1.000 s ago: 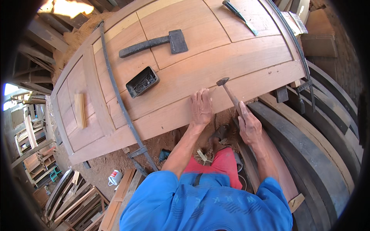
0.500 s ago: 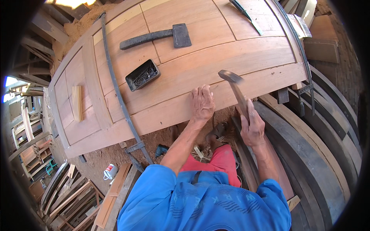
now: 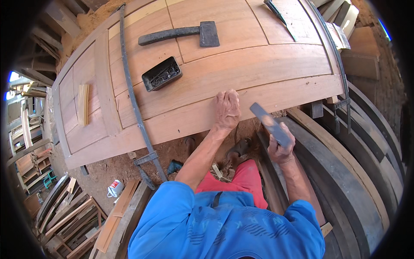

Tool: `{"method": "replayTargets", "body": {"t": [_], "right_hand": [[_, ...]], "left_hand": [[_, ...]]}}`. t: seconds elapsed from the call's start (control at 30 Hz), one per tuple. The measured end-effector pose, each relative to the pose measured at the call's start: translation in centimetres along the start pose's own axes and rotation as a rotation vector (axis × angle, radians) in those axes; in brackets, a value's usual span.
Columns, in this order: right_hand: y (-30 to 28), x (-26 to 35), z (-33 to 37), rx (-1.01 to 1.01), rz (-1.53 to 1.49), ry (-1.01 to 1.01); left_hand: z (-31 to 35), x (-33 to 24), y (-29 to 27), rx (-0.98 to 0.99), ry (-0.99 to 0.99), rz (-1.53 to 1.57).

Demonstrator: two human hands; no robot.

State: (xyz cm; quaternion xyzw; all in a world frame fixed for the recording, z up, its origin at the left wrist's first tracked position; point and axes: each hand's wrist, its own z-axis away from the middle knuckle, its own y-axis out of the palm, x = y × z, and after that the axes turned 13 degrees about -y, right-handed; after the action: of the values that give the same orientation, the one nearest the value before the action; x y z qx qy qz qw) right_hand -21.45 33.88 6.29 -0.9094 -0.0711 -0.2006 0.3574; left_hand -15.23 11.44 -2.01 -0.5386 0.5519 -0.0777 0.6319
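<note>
My left hand rests closed on the near edge of a panelled wooden door. Its fingers are curled in, and whatever they may pinch is hidden. In my right hand is a hammer, raised off the wood beside the door's edge and slightly blurred. Left of my hands sits a dark open box of nails. Beyond it lies a tool with a dark handle and broad flat head. A chisel-like tool with a dark green handle lies farther right.
A long bar clamp crosses the door on the left, another clamp on the right. A short wood strip lies on the left panel. Curved timbers are stacked at right. A white can stands on the floor.
The hammer has lifted away from the door, and its head has tipped up toward the view. My left hand stays at the door's edge. The whole view has shifted slightly.
</note>
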Motion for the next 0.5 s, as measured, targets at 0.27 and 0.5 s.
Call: {"method": "replayTargets", "body": {"t": [0.27, 0.5], "right_hand": [[-0.2, 0.9, -3.9, 0.028, 0.046, 0.229], [-0.3, -1.6, -1.1, 0.291, 0.061, 0.457]], "left_hand": [[-0.4, 0.3, -0.4, -0.042, 0.005, -0.016], [-0.2, -0.2, -0.3, -0.06, 0.038, -0.034]]}}
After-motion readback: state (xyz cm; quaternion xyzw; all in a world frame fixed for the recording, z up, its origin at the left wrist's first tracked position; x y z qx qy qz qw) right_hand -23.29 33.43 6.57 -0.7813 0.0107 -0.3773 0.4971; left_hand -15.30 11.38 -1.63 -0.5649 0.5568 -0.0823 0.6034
